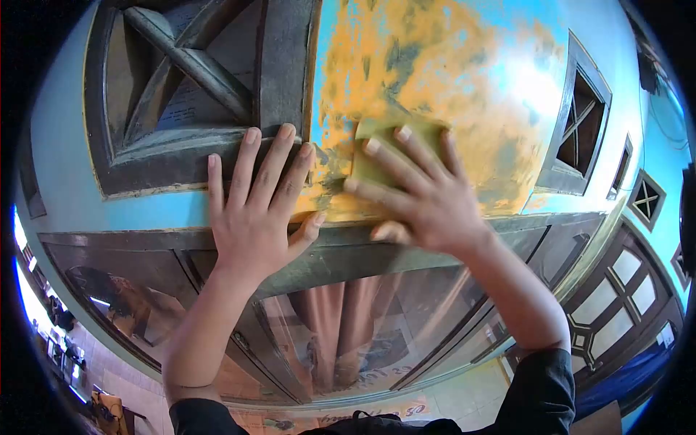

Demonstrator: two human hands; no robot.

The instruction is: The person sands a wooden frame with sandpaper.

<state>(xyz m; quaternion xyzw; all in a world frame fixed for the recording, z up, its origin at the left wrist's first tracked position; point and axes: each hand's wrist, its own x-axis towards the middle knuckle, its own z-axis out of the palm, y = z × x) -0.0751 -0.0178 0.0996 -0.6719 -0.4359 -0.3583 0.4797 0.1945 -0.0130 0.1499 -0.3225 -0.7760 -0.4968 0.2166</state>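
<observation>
My right hand [435, 206] presses a yellowish-green sheet of sandpaper [378, 129] against the wall, its fingers spread over the sheet and the thumb lower down, off it. Beneath it is a wall patch [464, 65] of worn orange and blue paint with dark smudges. My left hand [254, 225] lies with fingers spread, holding nothing. Its fingertips rest on the lower right corner of a dark wooden vent frame [286, 72] with crossed bars, beside the orange patch. The sandpaper's underside is hidden.
Below my hands runs a dark wooden beam [333, 254] above glass panes with a brown curtain [355, 319] behind them. Another crossed vent [580, 130] is at the right. A wooden door [616, 304] with glass panels stands at the far right.
</observation>
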